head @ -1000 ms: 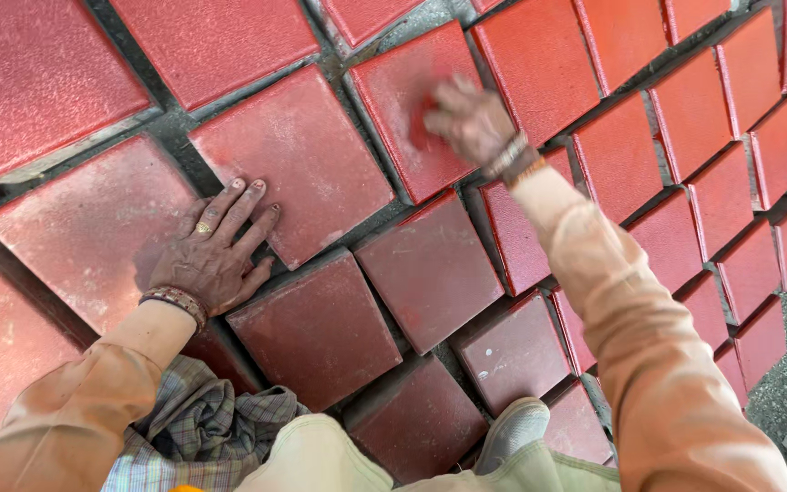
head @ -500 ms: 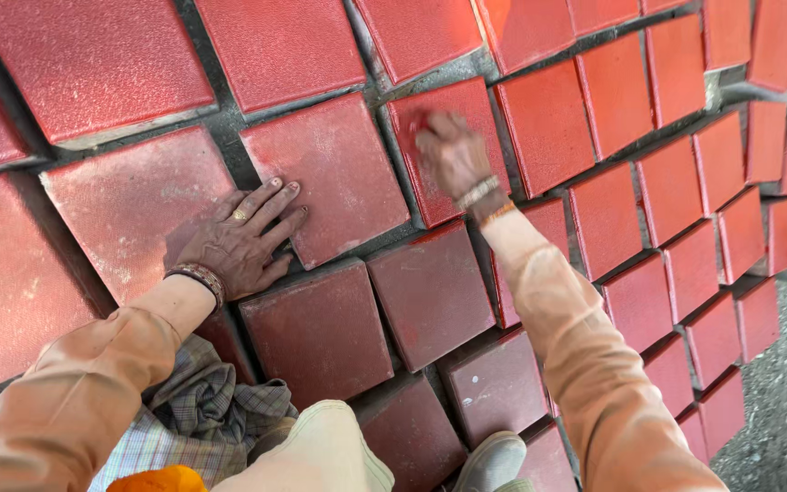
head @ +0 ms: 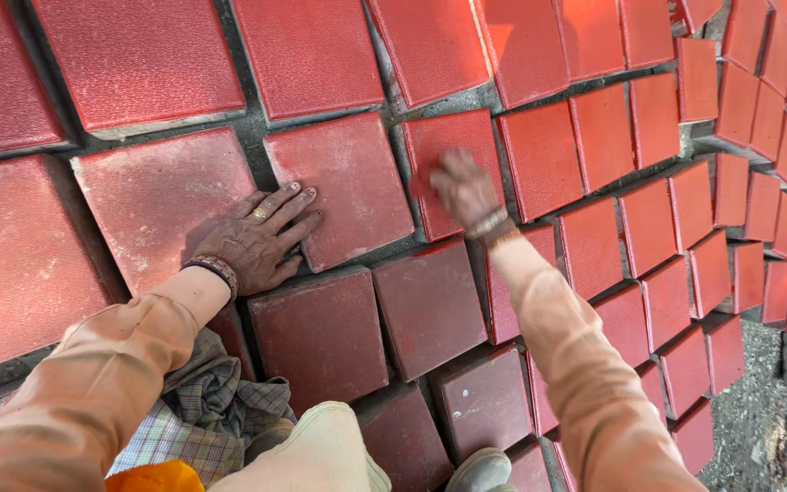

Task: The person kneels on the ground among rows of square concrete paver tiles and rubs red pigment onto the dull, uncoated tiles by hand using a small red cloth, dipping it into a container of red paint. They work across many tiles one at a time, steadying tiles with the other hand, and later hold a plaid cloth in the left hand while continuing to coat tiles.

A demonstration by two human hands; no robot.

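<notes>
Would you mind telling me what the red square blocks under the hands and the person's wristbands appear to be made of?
The red square blocks look like pigmented cast concrete: matte, grainy faces, pale dusty patches, thick grey-edged sides. The wristbands, on the left hand and right hand, look like shiny patterned metal or beadwork; too small to tell which.

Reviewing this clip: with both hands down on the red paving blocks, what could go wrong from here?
1. The left hand lies flat across a gap between two dusty red blocks; if either shifts, fingers could get pinched.
2. The right hand is blurred over a rough-faced block, so scraped skin seems possible.
3. The blocks sit unevenly with open joints, so one leaned on might rock.
</notes>
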